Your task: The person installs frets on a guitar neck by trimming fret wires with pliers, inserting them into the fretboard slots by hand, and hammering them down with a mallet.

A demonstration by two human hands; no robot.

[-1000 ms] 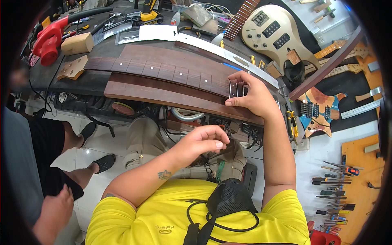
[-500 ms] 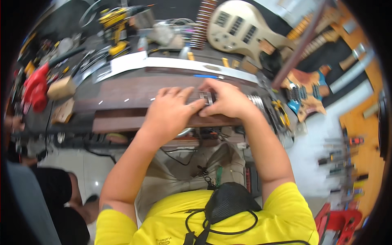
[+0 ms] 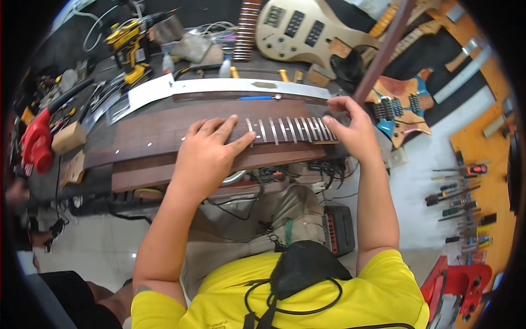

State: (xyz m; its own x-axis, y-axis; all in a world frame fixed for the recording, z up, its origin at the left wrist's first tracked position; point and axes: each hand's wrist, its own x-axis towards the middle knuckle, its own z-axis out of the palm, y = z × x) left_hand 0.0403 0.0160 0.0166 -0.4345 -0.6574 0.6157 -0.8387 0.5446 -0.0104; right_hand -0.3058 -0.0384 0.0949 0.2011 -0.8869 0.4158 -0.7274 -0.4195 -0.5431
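Note:
A dark brown guitar fretboard (image 3: 164,147) lies lengthwise on wooden boards in front of me. Several shiny fret wires (image 3: 284,130) cross its right part, and small pale dots mark its left part. My left hand (image 3: 208,153) rests on the fretboard with its fingers spread, the index fingertip close to the leftmost visible fret. Over at the fretboard's right end is my right hand (image 3: 353,129). Its thumb and fingers are apart, the thumb near the last frets, and no object shows between them. A reddish-brown board (image 3: 142,178) sticks out along the near side.
Beyond the fretboard lie a blue pen-like tool (image 3: 256,98) and a long white strip (image 3: 219,85). A yellow drill (image 3: 129,52), a red power tool (image 3: 38,143) and wooden blocks (image 3: 69,138) stand to the left. Guitar bodies (image 3: 307,33) are at the back right. Another person's leg shows lower left.
My right hand has moved right, from the fretboard's middle to its right end, uncovering the row of frets. My left hand stays on the fretboard. The whole view has shifted slightly.

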